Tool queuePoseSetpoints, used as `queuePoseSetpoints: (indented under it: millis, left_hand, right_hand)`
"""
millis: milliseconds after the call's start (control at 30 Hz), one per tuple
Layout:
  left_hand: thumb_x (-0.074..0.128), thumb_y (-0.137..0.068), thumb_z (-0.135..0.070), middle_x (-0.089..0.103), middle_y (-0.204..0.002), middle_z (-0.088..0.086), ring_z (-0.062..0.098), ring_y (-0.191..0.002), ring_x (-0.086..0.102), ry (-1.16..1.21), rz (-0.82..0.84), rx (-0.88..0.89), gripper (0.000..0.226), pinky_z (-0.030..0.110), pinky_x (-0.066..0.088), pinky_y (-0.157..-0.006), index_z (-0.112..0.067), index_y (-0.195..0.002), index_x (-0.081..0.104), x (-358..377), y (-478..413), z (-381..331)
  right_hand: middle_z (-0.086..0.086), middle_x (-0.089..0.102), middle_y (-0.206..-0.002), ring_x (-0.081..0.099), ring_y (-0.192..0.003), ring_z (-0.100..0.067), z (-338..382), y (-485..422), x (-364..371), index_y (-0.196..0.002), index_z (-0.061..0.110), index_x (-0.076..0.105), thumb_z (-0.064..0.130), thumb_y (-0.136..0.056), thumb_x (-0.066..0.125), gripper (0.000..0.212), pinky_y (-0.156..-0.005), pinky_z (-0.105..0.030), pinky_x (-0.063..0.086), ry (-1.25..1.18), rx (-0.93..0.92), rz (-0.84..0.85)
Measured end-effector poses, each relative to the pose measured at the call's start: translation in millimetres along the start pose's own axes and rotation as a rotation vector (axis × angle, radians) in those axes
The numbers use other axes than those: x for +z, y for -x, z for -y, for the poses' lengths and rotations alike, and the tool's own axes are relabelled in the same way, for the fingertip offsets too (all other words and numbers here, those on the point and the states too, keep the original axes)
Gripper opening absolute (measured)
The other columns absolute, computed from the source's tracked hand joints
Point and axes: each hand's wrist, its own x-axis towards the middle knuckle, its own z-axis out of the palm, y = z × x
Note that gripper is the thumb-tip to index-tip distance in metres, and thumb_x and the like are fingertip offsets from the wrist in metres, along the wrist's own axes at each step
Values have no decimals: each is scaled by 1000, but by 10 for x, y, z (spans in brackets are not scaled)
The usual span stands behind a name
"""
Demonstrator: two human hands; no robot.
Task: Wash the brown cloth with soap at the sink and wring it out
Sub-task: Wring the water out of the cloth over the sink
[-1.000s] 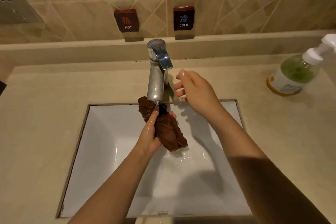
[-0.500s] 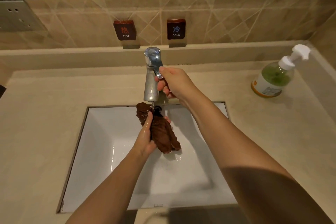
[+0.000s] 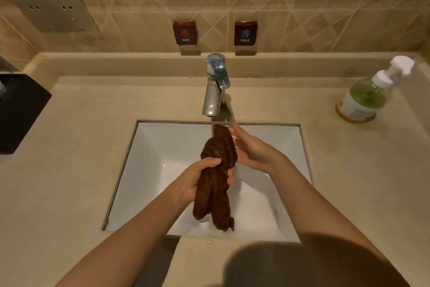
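The brown cloth [image 3: 217,175] hangs wet and bunched over the white sink basin [image 3: 162,147], just below the chrome faucet [image 3: 215,86]. My left hand [image 3: 197,179] is wrapped around the cloth's middle, with the lower ends dangling beneath it. My right hand [image 3: 252,149] rests with its fingers spread against the cloth's upper right side, palm toward the fabric. No stream of water shows at the spout. The soap pump bottle [image 3: 365,95], green inside with a white pump, stands on the counter at the far right.
A beige stone counter [image 3: 69,170] surrounds the sink. HOT [image 3: 185,33] and COLD [image 3: 245,33] signs sit on the tiled back wall. A black box [image 3: 21,112] stands at the left edge. A wall socket plate [image 3: 55,13] is at upper left.
My right hand has left the faucet handle and come down to the upper part of the cloth. My left hand holds the cloth lower in the basin, and the cloth hangs longer.
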Motion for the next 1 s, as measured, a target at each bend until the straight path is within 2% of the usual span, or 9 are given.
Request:
queuePoseSetpoints:
  millis: [100, 167, 267, 367, 467, 600, 733, 900, 1000]
  left_hand:
    - [83, -60, -27, 65, -70, 9, 21, -60, 64, -32, 109, -32, 38, 30, 54, -56, -3, -85, 67, 192, 53, 86]
    - [80, -67, -29, 66, -72, 14, 25, -62, 65, 34, 171, -33, 41, 33, 55, -58, 1, -91, 65, 235, 70, 124]
    - [73, -79, -33, 66, -83, 19, 29, -74, 66, 129, 263, -47, 49, 40, 56, -70, 5, -106, 59, 221, 75, 118]
    - [79, -71, -30, 65, -81, 11, 22, -72, 65, -20, 225, -82, 50, 37, 56, -69, 0, -105, 59, 222, 81, 43]
    - [81, -59, -19, 60, -68, 4, 15, -58, 58, -314, 24, -153, 41, 29, 53, -57, -7, -90, 57, 271, 67, -63]
    - [65, -66, -15, 59, -64, 7, 15, -52, 56, -528, -237, -132, 19, 26, 50, -51, -8, -82, 56, 356, 16, -140]
    - [67, -66, -16, 59, -65, 11, 22, -54, 57, -650, -392, -115, 18, 32, 51, -62, -5, -77, 59, 282, -19, -172]
    - [68, -55, -28, 61, -69, 12, 31, -70, 63, -872, -522, -80, 29, 39, 52, -74, -7, -74, 64, 183, -31, -163]
    - [71, -68, -26, 63, -72, 10, 26, -72, 63, -874, -502, -44, 20, 36, 53, -75, -9, -77, 64, 174, -27, -163]
  right_hand:
    - [-11, 53, -134, 55, -118, -31, 36, 65, 170, -124, 15, 53, 47, -82, 54, 53, -103, -47, 43, -264, -88, 231]
    - [-10, 67, -111, 65, -100, -26, 79, 127, 271, -102, 12, 65, 32, -83, 57, 28, -91, -46, 52, -375, -144, 264]
    - [-1, 61, -60, 60, -56, -14, 155, 158, 358, -74, 11, 62, 30, -82, 57, 21, -67, -34, 56, -433, -156, 146]
    - [2, 49, -43, 49, -42, -12, 191, 99, 356, -62, 13, 53, 37, -88, 55, 35, -54, -26, 44, -334, -121, -80]
    - [-1, 51, -41, 50, -44, -14, 196, 71, 352, -51, 14, 52, 35, -93, 51, 46, -57, -28, 45, -67, -112, -285]
    - [-5, 52, -44, 50, -46, -17, 220, -18, 402, -54, 11, 51, 30, -92, 50, 42, -59, -27, 46, 138, -114, -456]
    - [-5, 50, -44, 50, -41, -19, 199, -178, 494, -52, 11, 51, 25, -91, 49, 42, -57, -26, 45, 220, -74, -575]
    - [-1, 51, -41, 48, -27, -9, 138, -303, 573, -75, 6, 54, 19, -90, 46, 21, -34, -12, 37, 325, -35, -652]
    - [-7, 53, -54, 49, -28, -9, 134, -331, 553, -72, 6, 54, 19, -92, 43, 26, -32, -12, 36, 373, 19, -678]
